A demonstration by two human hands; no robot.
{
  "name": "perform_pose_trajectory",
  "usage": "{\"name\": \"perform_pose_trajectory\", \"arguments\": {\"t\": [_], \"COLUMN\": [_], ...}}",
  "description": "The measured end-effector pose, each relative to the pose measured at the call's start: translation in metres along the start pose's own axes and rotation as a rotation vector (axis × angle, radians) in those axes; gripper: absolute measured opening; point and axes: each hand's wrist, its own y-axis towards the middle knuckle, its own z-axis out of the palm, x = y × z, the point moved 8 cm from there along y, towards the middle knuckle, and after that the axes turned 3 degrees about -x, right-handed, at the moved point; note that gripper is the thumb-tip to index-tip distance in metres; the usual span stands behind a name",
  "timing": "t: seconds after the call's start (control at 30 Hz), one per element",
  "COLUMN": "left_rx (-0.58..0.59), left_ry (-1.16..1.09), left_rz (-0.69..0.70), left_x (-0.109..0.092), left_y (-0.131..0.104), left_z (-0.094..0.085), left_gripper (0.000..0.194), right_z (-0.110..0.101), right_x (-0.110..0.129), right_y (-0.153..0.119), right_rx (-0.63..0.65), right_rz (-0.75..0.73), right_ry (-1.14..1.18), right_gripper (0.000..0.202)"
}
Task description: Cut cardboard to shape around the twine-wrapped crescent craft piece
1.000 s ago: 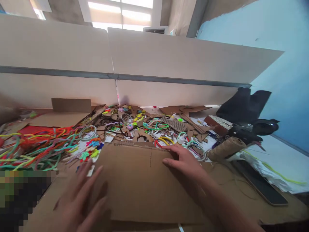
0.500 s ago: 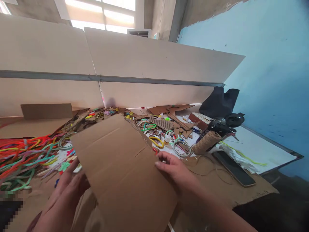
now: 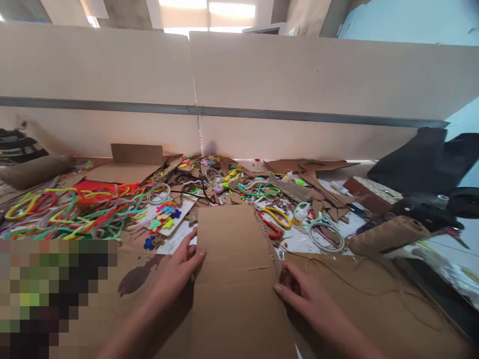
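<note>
A long piece of brown cardboard (image 3: 235,279) lies in front of me, its right edge ragged and a short torn crease near that side. My left hand (image 3: 185,264) grips its left edge between thumb and fingers. On the opposite edge, my right hand (image 3: 295,289) pinches the cardboard, fingers curled. Just beyond the far end are a red pipe cleaner (image 3: 272,227), a yellow one (image 3: 279,218) and a small glue bottle (image 3: 300,215).
Colourful pipe cleaners (image 3: 86,209) heap at the left, beside felt flowers (image 3: 164,214). Cardboard scraps (image 3: 295,189) spread across the back. On the right are a twine roll (image 3: 391,234), a silver wire coil (image 3: 326,237) and a dark phone (image 3: 434,289).
The cardboard has turned from a slant to nearly straight and lowered. My left hand, earlier partly behind it, now shows at its left edge. The view has swung left.
</note>
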Motion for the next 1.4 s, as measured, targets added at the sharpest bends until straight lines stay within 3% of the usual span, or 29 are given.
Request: {"name": "perform_pose_trajectory", "arguments": {"t": [0.13, 0.23, 0.3, 0.4, 0.53, 0.7, 0.8, 1.07, 1.2, 1.4], "left_rx": [0.043, 0.001, -0.023, -0.006, 0.154, 0.392, 0.442, 0.405, 0.359, 0.245], "left_ry": [0.355, 0.754, 0.882, 0.945, 1.022, 1.089, 1.116, 1.213, 1.249, 1.269], "left_rz": [-0.001, 0.111, 0.237, 0.426, 0.565, 0.534, 0.484, 0.521, 0.613, 0.781], "left_x": [-0.004, -0.016, -0.025, -0.035, -0.035, -0.019, -0.008, 0.007, 0.012, 0.016], "left_y": [-0.005, -0.009, -0.010, -0.008, -0.002, -0.003, -0.008, -0.010, -0.010, -0.008], "left_z": [-0.003, -0.013, -0.014, -0.002, 0.036, 0.072, 0.077, 0.073, 0.071, 0.067], "left_gripper": [0.064, 0.049, 0.046, 0.051, 0.056, 0.064, 0.068, 0.069, 0.068, 0.071], "right_z": [-0.016, -0.033, -0.044, -0.054, -0.053, -0.034, -0.031, -0.033, -0.039, -0.039], "right_x": [-0.005, -0.002, 0.006, 0.017, 0.024, 0.020, 0.020, 0.020, 0.023, 0.040], "right_y": [0.001, 0.003, 0.008, 0.023, 0.056, 0.091, 0.103, 0.138, 0.129, 0.075], "right_rx": [0.017, -0.089, -0.180, -0.263, -0.250, -0.121, -0.113, -0.181, -0.194, -0.093], "right_rz": [0.041, 0.039, -0.031, -0.158, -0.279, -0.318, -0.312, -0.260, -0.296, -0.385], "right_ry": [-0.311, -0.435, -0.418, -0.397, -0.365, -0.394, -0.448, -0.522, -0.503, -0.430], "right_gripper": [0.043, 0.043, 0.039, 0.044, 0.056, 0.060, 0.063, 0.062, 0.061, 0.053]}}
